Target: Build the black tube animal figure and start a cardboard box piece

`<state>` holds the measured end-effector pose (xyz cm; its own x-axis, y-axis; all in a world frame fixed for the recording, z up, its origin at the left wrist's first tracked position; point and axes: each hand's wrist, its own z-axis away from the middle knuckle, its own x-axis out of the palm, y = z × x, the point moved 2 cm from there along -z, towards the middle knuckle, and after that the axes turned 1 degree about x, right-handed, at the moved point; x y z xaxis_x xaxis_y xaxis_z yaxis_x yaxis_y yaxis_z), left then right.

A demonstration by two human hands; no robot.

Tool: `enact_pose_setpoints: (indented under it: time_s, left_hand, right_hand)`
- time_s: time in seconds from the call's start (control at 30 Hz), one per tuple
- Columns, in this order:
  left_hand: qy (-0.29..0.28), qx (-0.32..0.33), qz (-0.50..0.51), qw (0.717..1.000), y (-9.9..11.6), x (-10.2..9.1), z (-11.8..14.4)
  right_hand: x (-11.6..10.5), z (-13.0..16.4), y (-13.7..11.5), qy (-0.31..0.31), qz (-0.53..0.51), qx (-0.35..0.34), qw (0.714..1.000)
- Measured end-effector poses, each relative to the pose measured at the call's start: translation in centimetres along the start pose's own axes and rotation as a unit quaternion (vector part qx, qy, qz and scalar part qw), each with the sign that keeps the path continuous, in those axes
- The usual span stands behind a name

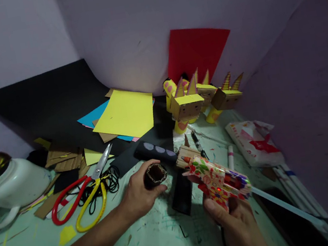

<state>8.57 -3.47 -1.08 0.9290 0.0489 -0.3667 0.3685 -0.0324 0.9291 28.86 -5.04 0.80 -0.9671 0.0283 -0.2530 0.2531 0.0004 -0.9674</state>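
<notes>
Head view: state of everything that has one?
Left hand, gripping black tube
Right hand, holding glue gun
Black tube, open end facing camera
Glue gun, red light lit, stick protruding
Scissors, lying, blades nearly together
Spotted tube, on its side
Horned figures, standing
Red sheet, leaning on wall
Yellow sheet, atop paper pile
White pot, upright
Packet, lying, seal unclear

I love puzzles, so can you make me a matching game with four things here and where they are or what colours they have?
1. Glue gun
2. Scissors
3. Open tube
4. Yellow sheet

A. Lies over blue paper
B. In the left hand
C. In the right hand
D. Red and yellow handles

Pairs: 1-C, 2-D, 3-B, 4-A
</notes>
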Motion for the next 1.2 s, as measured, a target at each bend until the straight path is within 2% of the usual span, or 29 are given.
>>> enact_pose_setpoints:
  time_s: [0.1, 0.23, 0.3, 0.43, 0.5, 0.63, 0.83, 1.03, 1.2]
  left_hand:
    - [-0.002, 0.016, -0.006, 1.0, 0.2, 0.1, -0.1]
    - [0.02, -0.034, -0.013, 0.999, -0.1, 0.4, -0.2]
    - [0.02, -0.027, -0.01, 0.999, -0.2, 0.5, -0.2]
    - [-0.039, 0.051, 0.038, 0.997, -0.4, 0.6, 0.0]
    - [-0.057, 0.047, 0.061, 0.995, -0.6, 0.5, 0.1]
    - [-0.03, 0.001, 0.054, 0.998, -0.9, 0.4, 0.0]
    - [-0.038, 0.004, 0.036, 0.999, -0.5, 0.6, 0.1]
    - [0.02, -0.012, 0.008, 1.0, -1.0, 0.5, 0.0]
    - [0.052, 0.016, -0.02, 0.998, -1.4, 0.5, -0.1]
  right_hand:
    - [-0.2, 0.3, 0.3, -0.063, 0.009, 0.027, 0.998]
    - [-0.4, 0.3, 0.1, -0.107, 0.029, 0.02, 0.994]
    - [-0.5, 0.2, -0.1, -0.101, 0.03, 0.009, 0.994]
    - [-0.3, 0.0, -0.2, -0.083, 0.019, 0.033, 0.996]
    - [-0.1, -0.1, -0.1, -0.082, -0.001, 0.032, 0.996]
    - [0.0, 0.1, 0.1, -0.093, -0.022, 0.028, 0.995]
    - [-0.2, 0.2, -0.3, -0.129, -0.006, 0.036, 0.991]
    - [0.1, 1.0, -1.0, -0.07, -0.004, -0.01, 0.997]
    - [0.4, 1.5, -0.7, -0.094, 0.024, -0.013, 0.995]
